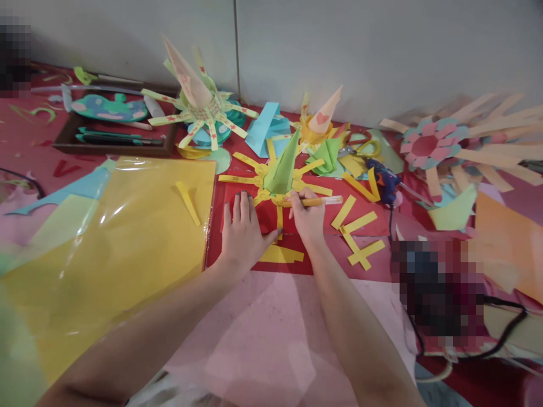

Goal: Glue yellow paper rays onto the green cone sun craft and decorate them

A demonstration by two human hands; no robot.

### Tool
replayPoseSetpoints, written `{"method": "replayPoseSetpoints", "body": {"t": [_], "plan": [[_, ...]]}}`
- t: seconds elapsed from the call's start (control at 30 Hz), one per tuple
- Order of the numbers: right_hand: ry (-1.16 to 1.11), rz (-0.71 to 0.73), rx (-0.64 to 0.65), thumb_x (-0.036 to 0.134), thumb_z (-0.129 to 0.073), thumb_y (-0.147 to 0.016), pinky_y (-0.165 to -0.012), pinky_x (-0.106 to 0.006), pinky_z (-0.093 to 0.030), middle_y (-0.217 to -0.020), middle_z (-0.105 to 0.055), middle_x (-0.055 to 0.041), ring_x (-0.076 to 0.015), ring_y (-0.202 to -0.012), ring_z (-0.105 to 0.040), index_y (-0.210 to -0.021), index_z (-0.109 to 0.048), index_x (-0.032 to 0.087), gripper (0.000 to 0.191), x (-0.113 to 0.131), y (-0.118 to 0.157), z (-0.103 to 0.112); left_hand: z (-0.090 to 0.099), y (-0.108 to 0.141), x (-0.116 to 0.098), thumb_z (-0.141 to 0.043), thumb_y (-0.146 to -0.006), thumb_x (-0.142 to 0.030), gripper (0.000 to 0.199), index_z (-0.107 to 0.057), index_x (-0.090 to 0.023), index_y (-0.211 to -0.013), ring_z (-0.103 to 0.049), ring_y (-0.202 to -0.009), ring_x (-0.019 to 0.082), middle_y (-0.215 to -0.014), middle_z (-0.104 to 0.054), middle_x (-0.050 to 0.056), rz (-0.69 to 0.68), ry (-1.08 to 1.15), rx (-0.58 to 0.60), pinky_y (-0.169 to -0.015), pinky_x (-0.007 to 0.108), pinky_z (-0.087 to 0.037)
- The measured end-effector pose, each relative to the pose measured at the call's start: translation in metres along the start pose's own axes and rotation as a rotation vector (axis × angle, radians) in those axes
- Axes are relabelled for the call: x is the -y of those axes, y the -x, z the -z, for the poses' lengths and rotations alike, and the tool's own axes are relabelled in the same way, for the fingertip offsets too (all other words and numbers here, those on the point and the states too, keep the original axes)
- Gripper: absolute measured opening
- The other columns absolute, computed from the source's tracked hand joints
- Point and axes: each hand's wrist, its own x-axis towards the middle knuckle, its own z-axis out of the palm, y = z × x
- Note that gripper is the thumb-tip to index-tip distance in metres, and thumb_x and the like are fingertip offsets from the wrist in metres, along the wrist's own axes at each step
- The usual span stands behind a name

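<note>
A paper craft with a green cone (283, 167) in its middle and yellow paper strips (244, 180) fanning out around it lies on a red sheet. My right hand (309, 217) grips an orange pen (324, 201), its tip end near the base of the cone. My left hand (242, 229) rests flat, fingers stretched out, with the thumb on the yellow strip that points toward me. Some flat yellow paper (280, 254) lies just below that strip. Loose yellow strips (360, 223) are scattered right of my right hand.
Plastic-wrapped yellow paper (161, 243) covers the left side. Behind stand two cone-topped paper crafts (199, 104) and a brown tray (114, 148) with pens. Scissors (373, 148), a dark blue pouch-like item (382, 180) and a peach paper flower (424, 144) are at right.
</note>
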Motion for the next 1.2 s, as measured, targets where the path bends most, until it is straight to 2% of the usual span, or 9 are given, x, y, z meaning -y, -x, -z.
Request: {"method": "replayPoseSetpoints", "body": {"t": [0.13, 0.33, 0.57, 0.67, 0.77, 0.93, 1.07, 1.2], "plan": [[-0.016, -0.014, -0.027, 0.036, -0.052, -0.084, -0.050, -0.024, -0.040, -0.037, -0.041, 0.0096, -0.0089, -0.039, -0.045, -0.058, -0.035, 0.024, 0.034, 0.002, 0.000, 0.001, 0.000, 0.000, 0.000, -0.042, -0.086, -0.058, 0.087, -0.028, 0.008, -0.140, -0.024, -0.139, 0.035, -0.148, -0.028, 0.027, 0.000, 0.023, 0.009, -0.115, 0.050, -0.014], [-0.006, -0.005, -0.119, 0.042, -0.052, -0.085, -0.048, -0.024, -0.038, -0.039, -0.041, 0.0102, -0.0081, -0.037, -0.044, -0.060, -0.036, 0.023, 0.035, -0.001, -0.001, 0.001, 0.001, 0.000, 0.000, -0.047, -0.083, -0.060, 0.089, -0.029, 0.005, -0.141, -0.025, -0.139, 0.036, -0.148, -0.029, 0.026, 0.012, 0.041, 0.010, -0.115, 0.050, -0.014], [-0.012, 0.011, -0.106, 0.043, -0.050, -0.086, -0.051, -0.024, -0.039, -0.040, -0.042, 0.0094, -0.0085, -0.039, -0.045, -0.061, -0.036, 0.023, 0.035, 0.000, 0.000, 0.001, 0.001, 0.001, 0.001, -0.042, -0.086, -0.060, 0.086, -0.030, 0.004, -0.141, -0.024, -0.139, 0.035, -0.148, -0.029, 0.026, -0.004, 0.023, 0.007, -0.115, 0.050, -0.014], [-0.021, 0.003, -0.106, 0.043, -0.050, -0.086, -0.050, -0.024, -0.039, -0.040, -0.042, 0.0093, -0.0086, -0.039, -0.045, -0.061, -0.035, 0.023, 0.035, 0.002, 0.000, 0.001, 0.002, 0.001, 0.002, -0.034, -0.091, -0.056, 0.078, -0.033, 0.004, -0.140, -0.026, -0.139, 0.035, -0.147, -0.031, 0.025, -0.024, 0.003, 0.003, -0.114, 0.052, -0.014], [-0.022, -0.004, -0.099, 0.042, -0.049, -0.087, -0.050, -0.023, -0.040, -0.040, -0.043, 0.0092, -0.0085, -0.039, -0.045, -0.061, -0.036, 0.023, 0.034, 0.002, -0.001, 0.002, 0.004, -0.003, 0.006, -0.028, -0.095, -0.048, 0.066, -0.037, 0.000, -0.139, -0.034, -0.134, 0.035, -0.145, -0.037, 0.022, -0.036, -0.014, -0.011, -0.113, 0.052, -0.018], [-0.054, -0.032, -0.108, 0.039, -0.051, -0.086, -0.049, -0.023, -0.038, -0.040, -0.041, 0.0100, -0.0078, -0.039, -0.044, -0.061, -0.036, 0.023, 0.033, 0.001, 0.000, 0.002, 0.010, -0.015, 0.016, -0.025, -0.097, -0.030, 0.047, -0.053, -0.005, -0.126, -0.049, -0.120, 0.032, -0.134, -0.049, 0.020, -0.050, 0.025, -0.039, -0.102, 0.047, -0.035], [-0.092, -0.055, -0.103, 0.037, -0.052, -0.086, -0.049, -0.022, -0.036, -0.040, -0.041, 0.0103, -0.0079, -0.039, -0.043, -0.062, -0.038, 0.023, 0.031, 0.003, 0.000, 0.002, 0.011, -0.023, 0.027, -0.029, -0.095, -0.019, 0.038, -0.060, -0.012, -0.116, -0.055, -0.109, 0.029, -0.123, -0.056, 0.016, -0.042, 0.069, -0.056, -0.092, 0.042, -0.044], [-0.094, -0.055, -0.082, 0.037, -0.051, -0.086, -0.051, -0.023, -0.037, -0.041, -0.043, 0.0095, -0.0082, -0.040, -0.044, -0.061, -0.039, 0.022, 0.031, 0.004, 0.000, 0.003, 0.013, -0.033, 0.039, -0.045, -0.092, -0.025, 0.025, -0.063, -0.017, -0.107, -0.056, -0.104, 0.025, -0.113, -0.059, 0.010, 0.005, 0.213, -0.091, -0.092, 0.038, -0.044]]}}
